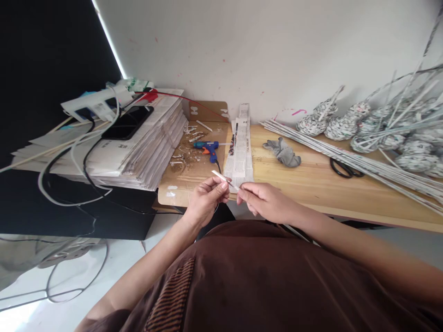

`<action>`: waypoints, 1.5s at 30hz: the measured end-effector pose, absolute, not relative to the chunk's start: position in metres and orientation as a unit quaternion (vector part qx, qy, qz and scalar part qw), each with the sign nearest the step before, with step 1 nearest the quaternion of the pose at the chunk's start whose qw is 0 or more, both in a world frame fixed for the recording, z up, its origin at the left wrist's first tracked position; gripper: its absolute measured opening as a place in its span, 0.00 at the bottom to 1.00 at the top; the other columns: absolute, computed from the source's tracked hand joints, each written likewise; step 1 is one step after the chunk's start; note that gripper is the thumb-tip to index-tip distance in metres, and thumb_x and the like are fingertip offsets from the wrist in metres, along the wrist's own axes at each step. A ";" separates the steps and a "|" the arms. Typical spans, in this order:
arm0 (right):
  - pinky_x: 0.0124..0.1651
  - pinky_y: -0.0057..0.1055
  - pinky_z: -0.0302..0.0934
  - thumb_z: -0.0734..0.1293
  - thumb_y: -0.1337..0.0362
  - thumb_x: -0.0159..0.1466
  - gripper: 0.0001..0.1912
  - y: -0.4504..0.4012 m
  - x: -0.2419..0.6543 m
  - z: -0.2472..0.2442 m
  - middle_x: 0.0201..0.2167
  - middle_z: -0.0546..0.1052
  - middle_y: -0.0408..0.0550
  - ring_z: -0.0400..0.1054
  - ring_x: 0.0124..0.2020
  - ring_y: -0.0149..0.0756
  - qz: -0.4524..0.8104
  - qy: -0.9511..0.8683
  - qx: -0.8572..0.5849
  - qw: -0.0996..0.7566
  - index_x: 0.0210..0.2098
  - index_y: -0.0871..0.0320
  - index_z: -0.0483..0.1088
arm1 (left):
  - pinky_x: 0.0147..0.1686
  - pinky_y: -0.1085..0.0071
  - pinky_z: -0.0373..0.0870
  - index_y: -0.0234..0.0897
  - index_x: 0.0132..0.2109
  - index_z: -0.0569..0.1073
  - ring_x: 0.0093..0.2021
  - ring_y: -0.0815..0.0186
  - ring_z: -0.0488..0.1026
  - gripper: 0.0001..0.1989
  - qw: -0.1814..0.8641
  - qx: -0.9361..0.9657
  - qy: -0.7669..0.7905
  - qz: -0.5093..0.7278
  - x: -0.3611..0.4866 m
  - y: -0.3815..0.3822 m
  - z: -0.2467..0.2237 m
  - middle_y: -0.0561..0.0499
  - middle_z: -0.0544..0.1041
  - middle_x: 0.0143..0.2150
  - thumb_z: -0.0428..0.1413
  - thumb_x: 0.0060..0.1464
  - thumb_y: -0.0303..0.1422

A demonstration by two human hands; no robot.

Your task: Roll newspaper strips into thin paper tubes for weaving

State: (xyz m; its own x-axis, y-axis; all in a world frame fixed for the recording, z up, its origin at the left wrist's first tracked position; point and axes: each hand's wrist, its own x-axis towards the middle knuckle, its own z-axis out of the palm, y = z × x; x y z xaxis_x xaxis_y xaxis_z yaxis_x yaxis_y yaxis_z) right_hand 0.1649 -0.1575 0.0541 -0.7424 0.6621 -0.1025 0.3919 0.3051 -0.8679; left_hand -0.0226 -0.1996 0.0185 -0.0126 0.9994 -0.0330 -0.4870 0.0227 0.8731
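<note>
Left hand [206, 199] — and right hand [260, 198] — pinch white strip [218, 175]

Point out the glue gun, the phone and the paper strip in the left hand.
Glue gun [212, 145]: head view, blue body.
Phone [128, 122]: head view, dark screen.
Paper strip [218, 175]: head view, part beyond the fingers.

Two hands [207, 196] [263, 200], one held paper roll [219, 175], one glue gun [212, 148], one phone [128, 122] and one grey cloth [283, 151] show.
</note>
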 end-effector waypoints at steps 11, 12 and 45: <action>0.30 0.31 0.49 0.54 0.57 0.70 0.16 -0.163 0.168 0.051 0.22 0.69 0.46 0.63 0.24 0.34 0.262 -0.891 -0.343 0.141 0.33 0.59 0.65 | 0.27 0.78 0.67 0.33 0.34 0.77 0.27 0.73 0.70 0.09 0.579 0.337 0.398 0.626 -0.023 -0.198 0.019 0.52 0.73 0.27 0.65 0.48 0.34; 0.29 0.30 0.51 0.52 0.55 0.71 0.18 -0.162 0.169 0.050 0.19 0.66 0.43 0.62 0.22 0.32 0.381 -0.852 -0.334 0.135 0.32 0.58 0.64 | 0.27 0.77 0.68 0.33 0.34 0.77 0.27 0.73 0.70 0.08 0.577 0.339 0.392 0.632 -0.023 -0.198 0.019 0.52 0.73 0.27 0.65 0.48 0.33; 0.30 0.30 0.48 0.58 0.57 0.68 0.13 -0.163 0.163 0.054 0.23 0.68 0.44 0.59 0.25 0.30 0.259 -0.879 -0.356 0.183 0.32 0.58 0.65 | 0.26 0.76 0.67 0.32 0.36 0.75 0.25 0.73 0.68 0.12 0.583 0.348 0.422 0.601 -0.017 -0.200 0.021 0.53 0.72 0.24 0.65 0.48 0.36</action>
